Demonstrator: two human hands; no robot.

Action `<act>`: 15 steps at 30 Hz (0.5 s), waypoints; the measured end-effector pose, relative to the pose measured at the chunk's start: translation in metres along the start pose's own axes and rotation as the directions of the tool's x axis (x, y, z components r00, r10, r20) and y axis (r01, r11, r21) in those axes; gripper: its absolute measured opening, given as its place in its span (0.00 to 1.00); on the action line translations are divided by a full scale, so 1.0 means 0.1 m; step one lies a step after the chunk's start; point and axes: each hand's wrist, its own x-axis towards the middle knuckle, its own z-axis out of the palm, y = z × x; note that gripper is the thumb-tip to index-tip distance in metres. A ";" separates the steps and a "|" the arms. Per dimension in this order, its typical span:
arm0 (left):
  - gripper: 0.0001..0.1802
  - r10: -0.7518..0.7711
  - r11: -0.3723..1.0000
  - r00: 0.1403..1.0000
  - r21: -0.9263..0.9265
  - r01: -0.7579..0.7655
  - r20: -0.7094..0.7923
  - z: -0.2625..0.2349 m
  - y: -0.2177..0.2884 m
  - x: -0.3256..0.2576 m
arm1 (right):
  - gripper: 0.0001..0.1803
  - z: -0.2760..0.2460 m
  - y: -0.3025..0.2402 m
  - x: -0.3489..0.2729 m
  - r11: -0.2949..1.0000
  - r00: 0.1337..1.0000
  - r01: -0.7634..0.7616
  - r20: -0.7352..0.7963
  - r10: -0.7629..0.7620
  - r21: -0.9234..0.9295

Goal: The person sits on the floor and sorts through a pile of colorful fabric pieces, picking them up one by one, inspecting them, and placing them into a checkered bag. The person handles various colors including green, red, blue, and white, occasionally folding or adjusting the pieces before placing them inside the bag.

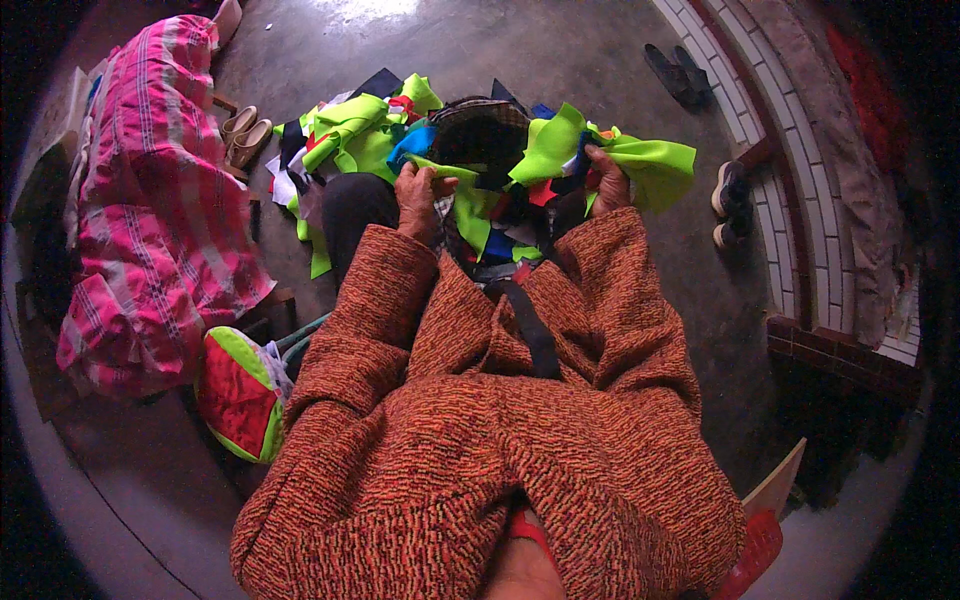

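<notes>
Between my knees, a heap of fabric scraps (350, 130) in neon yellow-green, blue, red, white and black lies around a dark, round-rimmed container with a checked lining (483, 108). My left hand (417, 203) is closed on the edge of a neon green fabric scrap (472, 212), which droops toward my lap. Over to the right, my right hand (607, 184) grips another neon green fabric scrap (655, 168), which spreads out past the fingers. Small dark blue and white pieces show beside its thumb.
A pink plaid cloth (155, 200) covers furniture on the left, with beige shoes (247, 142) by it. A red and green fabric bag (240, 393) sits near my left elbow. Dark slippers (678, 75) and dark shoes (733, 203) lie along the white-tiled step (790, 170) at right.
</notes>
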 end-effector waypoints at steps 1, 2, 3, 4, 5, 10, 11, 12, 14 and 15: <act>0.10 0.015 1.000 1.000 0.003 -0.015 0.009 -0.02 -0.04 0.02 | 0.17 -0.02 0.00 0.01 1.000 1.000 0.010 0.005 -0.010 -0.008; 0.09 0.031 1.000 0.999 0.006 -0.031 0.017 -0.01 -0.03 0.02 | 0.17 -0.03 0.00 0.02 1.000 0.999 -0.025 0.021 0.024 0.015; 0.09 0.023 0.999 0.999 0.037 -0.025 0.041 0.00 -0.03 0.01 | 0.18 -0.05 -0.01 0.03 0.997 0.998 -0.060 0.037 0.059 0.037; 0.09 0.015 0.997 0.998 0.068 -0.019 0.065 0.00 -0.04 -0.02 | 0.19 -0.06 -0.01 0.04 0.994 0.994 -0.096 0.055 0.093 0.059; 0.10 0.007 0.995 0.996 0.097 -0.016 0.091 0.02 -0.06 -0.03 | 0.19 -0.08 0.00 0.06 0.994 0.993 -0.101 0.066 0.098 0.036; 0.21 0.151 0.963 0.951 0.177 -0.202 0.269 0.12 -0.16 -0.01 | 0.19 -0.12 0.06 0.10 0.990 0.984 -0.121 0.121 0.130 -0.079; 0.24 0.168 0.947 0.951 0.225 -0.229 0.261 0.22 -0.08 -0.10 | 0.19 -0.11 0.05 0.07 0.987 0.983 -0.115 0.127 0.130 -0.116; 0.26 0.186 0.928 0.949 0.273 -0.255 0.254 0.28 -0.02 -0.16 | 0.19 -0.08 0.05 0.06 0.981 0.982 -0.112 0.135 0.133 -0.158; 0.32 0.210 0.899 0.922 0.308 -0.313 0.324 0.28 -0.05 -0.11 | 0.19 -0.03 0.04 0.02 0.960 0.977 -0.096 0.159 0.141 -0.263; 0.32 0.184 0.894 0.919 0.329 -0.303 0.348 0.32 -0.01 -0.13 | 0.19 -0.01 0.03 -0.02 0.940 0.975 -0.078 0.172 0.141 -0.331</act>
